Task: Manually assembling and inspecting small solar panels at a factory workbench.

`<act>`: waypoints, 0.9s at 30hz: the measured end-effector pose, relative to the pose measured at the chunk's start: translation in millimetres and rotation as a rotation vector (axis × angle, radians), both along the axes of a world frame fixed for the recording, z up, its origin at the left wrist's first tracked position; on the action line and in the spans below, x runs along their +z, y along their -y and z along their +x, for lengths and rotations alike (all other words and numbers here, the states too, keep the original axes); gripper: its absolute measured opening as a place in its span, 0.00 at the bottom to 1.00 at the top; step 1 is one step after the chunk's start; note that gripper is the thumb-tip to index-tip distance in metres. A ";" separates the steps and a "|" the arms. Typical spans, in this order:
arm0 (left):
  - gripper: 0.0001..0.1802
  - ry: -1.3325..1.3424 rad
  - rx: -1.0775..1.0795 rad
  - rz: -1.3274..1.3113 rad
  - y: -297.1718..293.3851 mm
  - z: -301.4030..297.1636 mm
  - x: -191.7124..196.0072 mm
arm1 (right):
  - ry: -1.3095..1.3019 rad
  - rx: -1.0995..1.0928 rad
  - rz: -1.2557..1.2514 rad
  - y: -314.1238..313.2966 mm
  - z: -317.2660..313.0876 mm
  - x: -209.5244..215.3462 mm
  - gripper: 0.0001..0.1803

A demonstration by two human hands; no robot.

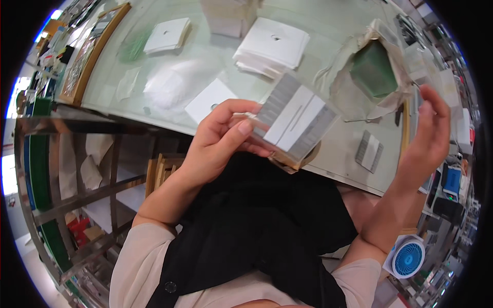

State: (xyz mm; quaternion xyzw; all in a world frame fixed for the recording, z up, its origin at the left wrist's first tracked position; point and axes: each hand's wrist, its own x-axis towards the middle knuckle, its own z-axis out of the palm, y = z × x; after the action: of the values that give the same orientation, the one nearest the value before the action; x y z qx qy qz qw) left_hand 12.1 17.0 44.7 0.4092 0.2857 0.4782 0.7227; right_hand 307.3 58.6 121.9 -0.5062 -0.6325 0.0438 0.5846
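**Clear packet pinched over the table edge**

A clear packet [295, 119] is pinched by the left hand [221, 138], thumb on top, forearm raised. The right hand [429, 138] is held spread and empty, just right of the packet. Beyond both, white stacks [275, 45] are carried by the glass table [328, 31]. A small blue fan [408, 258] is seen lower right.

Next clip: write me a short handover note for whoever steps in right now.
Left hand: grips a clear packet with grey strips and a white band, held above the table edge.
Right hand: open, raised beside the packet, holding nothing.
On the table: white square stacks, a similar small packet, a green block in torn wrapping.
Done or left: cannot be told from this view.
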 end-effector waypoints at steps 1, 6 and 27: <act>0.17 -0.016 0.026 -0.014 2.4 -4.3 -0.4 | -0.083 -0.049 -0.015 -13.7 14.6 -1.2 0.13; 0.16 0.013 0.037 -0.007 1.4 3.7 3.8 | -0.237 -0.306 -0.146 -125.4 170.2 -50.9 0.40; 0.17 0.098 -0.044 -0.151 -2.8 -0.1 1.0 | -0.170 -0.174 0.038 -194.1 179.4 -40.3 0.33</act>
State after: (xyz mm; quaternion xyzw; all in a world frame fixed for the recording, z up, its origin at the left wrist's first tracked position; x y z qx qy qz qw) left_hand 12.1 19.8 45.7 0.3357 0.2763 0.4588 0.7749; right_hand 486.7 252.7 81.6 -0.5427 -0.5351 0.0236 0.6470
